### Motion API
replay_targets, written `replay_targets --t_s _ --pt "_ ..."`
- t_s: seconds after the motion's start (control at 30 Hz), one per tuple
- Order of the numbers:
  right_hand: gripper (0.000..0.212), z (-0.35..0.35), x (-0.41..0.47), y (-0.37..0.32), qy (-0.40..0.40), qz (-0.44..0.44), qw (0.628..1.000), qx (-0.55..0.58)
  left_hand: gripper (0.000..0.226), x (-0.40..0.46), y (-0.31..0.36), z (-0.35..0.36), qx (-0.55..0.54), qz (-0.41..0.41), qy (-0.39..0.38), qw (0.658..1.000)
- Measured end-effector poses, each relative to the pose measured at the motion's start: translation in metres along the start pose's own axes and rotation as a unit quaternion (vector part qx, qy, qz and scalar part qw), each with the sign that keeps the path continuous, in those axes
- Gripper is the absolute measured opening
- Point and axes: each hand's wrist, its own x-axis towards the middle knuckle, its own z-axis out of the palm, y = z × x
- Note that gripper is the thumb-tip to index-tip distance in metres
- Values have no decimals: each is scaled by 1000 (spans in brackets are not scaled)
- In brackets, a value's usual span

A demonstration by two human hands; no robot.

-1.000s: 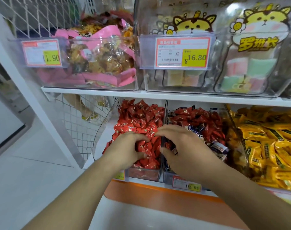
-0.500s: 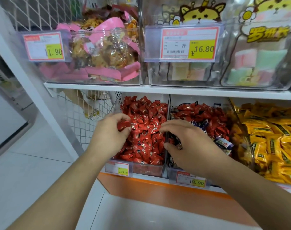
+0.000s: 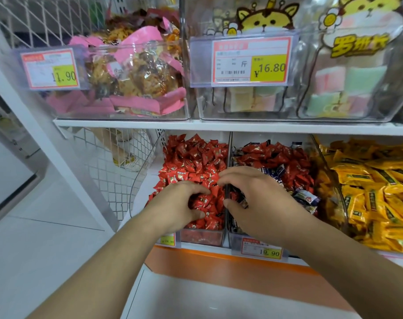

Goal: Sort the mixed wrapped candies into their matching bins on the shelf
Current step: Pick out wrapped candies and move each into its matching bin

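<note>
I am raking red foil-wrapped candies [image 3: 195, 162] with my curled left hand [image 3: 179, 203], my right hand [image 3: 258, 199] hovering half-open, next needing a blue stray.

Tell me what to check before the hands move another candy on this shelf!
1. Left hand is in the left bin of red candies: ok, its fingers curl into the pile.
2. Left hand actually holds a candy: cannot tell, the fingers hide it.
3. Right hand is at the mixed bin: ok, it hovers over the divider with curled fingers.
4. Right hand is free to pick: cannot tell, its palm faces away.
5. Strays left to sort: not ok, dark blue candies lie among the red ones in the mixed bin.
6. Yellow candies stay separate: ok, none show in the red bins.
</note>
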Motion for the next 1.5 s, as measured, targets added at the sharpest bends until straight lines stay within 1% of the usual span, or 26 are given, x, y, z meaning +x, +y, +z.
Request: replay_targets --t_s 0.2,0.37,0.43,0.53,0.6,0.7,0.77,0.83,0.9,0.97,1.03,1.1,1.17,1.23,1.33,1.4,1.5 --pt "39 1 0 1 -3 1 1000 -2 24 3 3 6 -12 -7 30 999" --pt "38 0 0 0 -4 2 1000 2 18 5 -4 5 -41 -14 77 996" --pt "38 0 0 0 -5 1 1000 4 16 8 -5 -4 -69 -28 120 990" --pt "39 -2 -1 0 -6 0 1000 3 16 15 -8 -24 -111 -31 205 972" --pt "39 -2 -1 0 -7 -3 1000 3 20 17 -12 -30 -108 -22 233 966" --pt "39 -2 0 0 -4 -2 1000 1 34 14 -15 -25 -56 5 201 978" --pt "38 -2 1 1 -3 -4 1000 -2 37 11 -16 -17 -13 38 181 983" --pt "37 -2 1 0 -4 -7 1000 -5 32 8 -16 -12 -13 59 173 983" --pt "37 -2 2 0 -3 -7 1000 -8 22 5 -14 -8 -9 68 164 984" --pt "37 -2 1 0 -3 -5 1000 -8 16 3 -10 -2 9 74 137 988" --pt "37 -2 1 0 -2 -4 1000 -6 16 3 -9 3 -10 53 84 995" --pt "37 -2 0 0 -3 -3 1000 -4 18 5 -10 5 -27 10 48 998" --pt "37 -2 -1 1 -5 -2 1000 -4 23 8 -14 4 -17 -18 46 999" --pt "37 -2 -1 1 -7 -1 1000 -4 28 9 -17 1 10 -35 53 998" --pt "38 -2 0 1 -8 2 1000 -1 35 9 -25 -1 23 -55 58 996" --pt "38 -2 0 1 -9 4 1000 0 42 10 -27 0 28 -58 56 996" --pt "39 -2 0 1 -8 3 1000 -3 42 11 -27 0 24 -51 31 998"
